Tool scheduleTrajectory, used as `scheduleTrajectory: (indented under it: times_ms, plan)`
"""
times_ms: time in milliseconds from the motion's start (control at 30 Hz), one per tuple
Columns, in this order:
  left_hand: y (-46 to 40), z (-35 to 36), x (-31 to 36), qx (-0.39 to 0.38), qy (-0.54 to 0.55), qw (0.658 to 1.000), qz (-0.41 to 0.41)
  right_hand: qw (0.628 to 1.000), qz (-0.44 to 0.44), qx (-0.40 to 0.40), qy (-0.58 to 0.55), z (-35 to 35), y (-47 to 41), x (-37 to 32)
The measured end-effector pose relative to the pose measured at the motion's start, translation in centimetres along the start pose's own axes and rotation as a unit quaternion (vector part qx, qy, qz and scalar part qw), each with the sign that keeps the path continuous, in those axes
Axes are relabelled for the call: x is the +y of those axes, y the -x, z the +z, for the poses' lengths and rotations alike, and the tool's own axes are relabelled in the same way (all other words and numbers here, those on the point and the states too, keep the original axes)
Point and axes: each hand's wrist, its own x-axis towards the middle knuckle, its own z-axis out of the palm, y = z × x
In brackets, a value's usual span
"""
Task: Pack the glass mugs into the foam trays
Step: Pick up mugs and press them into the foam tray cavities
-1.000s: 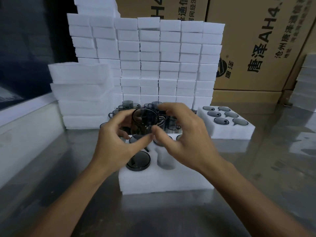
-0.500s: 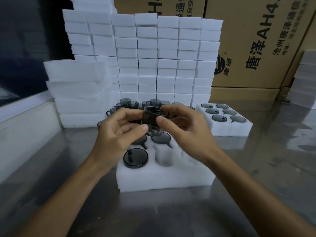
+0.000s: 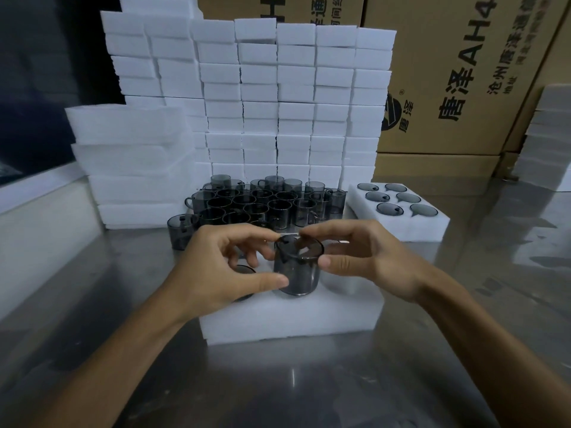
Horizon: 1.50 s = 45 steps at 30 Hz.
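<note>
A smoky grey glass mug (image 3: pixel 298 268) stands upright with its base in a middle-front hole of the white foam tray (image 3: pixel 290 319) in front of me. My left hand (image 3: pixel 222 270) pinches the mug with thumb low on its side and fingers at the rim. My right hand (image 3: pixel 364 257) pinches the rim from the right with thumb and forefinger. Another mug sits sunk in the tray under my left hand, mostly hidden. Several loose mugs (image 3: pixel 262 205) are clustered just behind the tray.
A filled foam tray (image 3: pixel 398 223) lies at the right rear. Stacks of white foam blocks (image 3: pixel 278 97) and wide foam sheets (image 3: pixel 129 162) rise behind the mugs. Cardboard boxes (image 3: pixel 463 72) stand at the back. One mug (image 3: pixel 180 231) stands alone at the left on the steel table.
Both hands have lowered the mug from in front of the loose mugs down to the tray; it now stands upright in a front hole.
</note>
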Motion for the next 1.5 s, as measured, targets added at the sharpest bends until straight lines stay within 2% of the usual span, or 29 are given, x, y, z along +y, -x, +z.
scheduleTrajectory:
  times_ms: [267, 600, 967, 1100, 1233, 1367, 1500]
  plan:
    - [0.0, -0.3, -0.2, -0.01, -0.038, 0.999, -0.002, 1.0, 0.006, -0.007, 0.015, 0.5, -0.4, 0.7]
    - [0.1, 0.0, -0.8, -0.009, -0.065, 0.998, -0.022, 0.991, -0.011, -0.009, 0.134, 0.9, -0.8, 1.2]
    - [0.0, 0.1, -0.8, -0.021, -0.025, 0.999, -0.025, 0.99, -0.002, 0.01, 0.141, 1.1, -0.7, 1.2]
    - [-0.1, 0.2, -1.4, -0.017, -0.027, 0.999, -0.032, 0.98, -0.01, 0.0, 0.2, 1.3, -0.9, 1.2]
    - [-0.1, 0.2, -1.9, -0.039, -0.09, 0.995, -0.023, 0.963, -0.01, -0.006, 0.268, 1.7, -0.9, 1.2]
    - [-0.2, 0.2, -2.3, -0.045, -0.107, 0.993, -0.034, 0.94, -0.02, -0.02, 0.339, 1.8, -1.1, 1.2]
    - [-0.1, 0.3, -2.5, -0.044, -0.135, 0.99, -0.025, 0.934, -0.036, -0.002, 0.356, 2.0, -0.9, 1.7]
